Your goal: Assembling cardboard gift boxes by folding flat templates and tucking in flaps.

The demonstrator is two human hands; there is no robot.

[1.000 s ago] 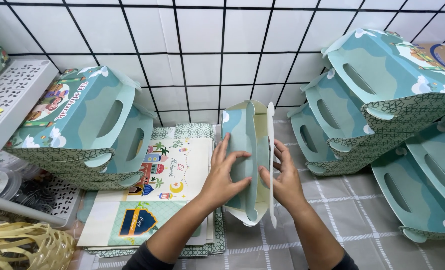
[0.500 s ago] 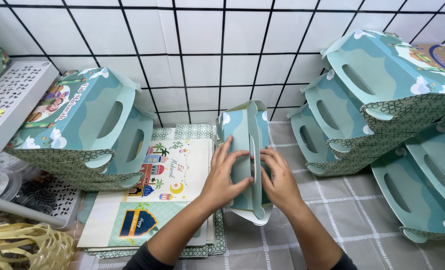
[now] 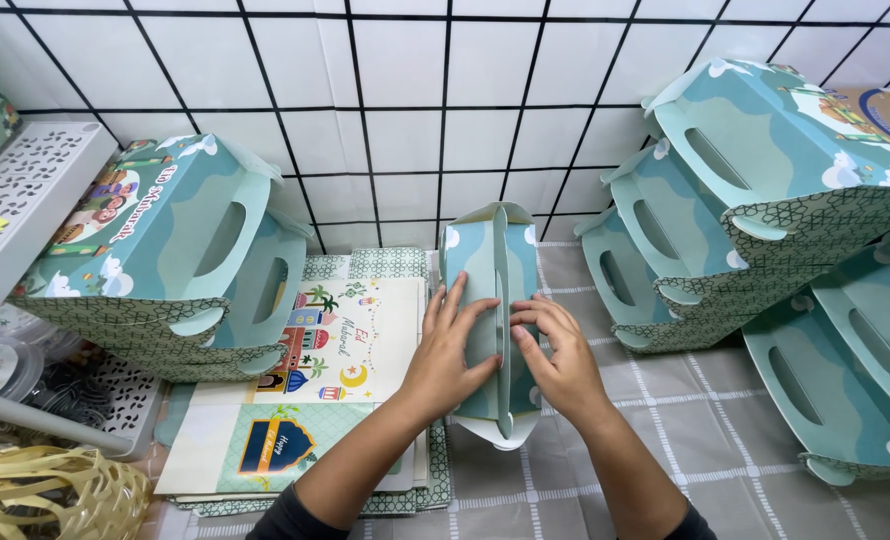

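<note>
Hands meet at the frame's centre: the left hand (image 3: 445, 355) and right hand (image 3: 555, 355) press flat, fingers spread, against a teal cardboard box (image 3: 492, 290), pinching its flaps together above the flat printed sheets (image 3: 315, 400) lying at lower left.

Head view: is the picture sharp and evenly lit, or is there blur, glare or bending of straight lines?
Head view: sharp throughout, both hands and the teal box crisp; light soft and even, shadows faint; no strong glare on the white wall tiles; the dark grout lines fan outward toward the edges, a wide-lens distortion.
</note>
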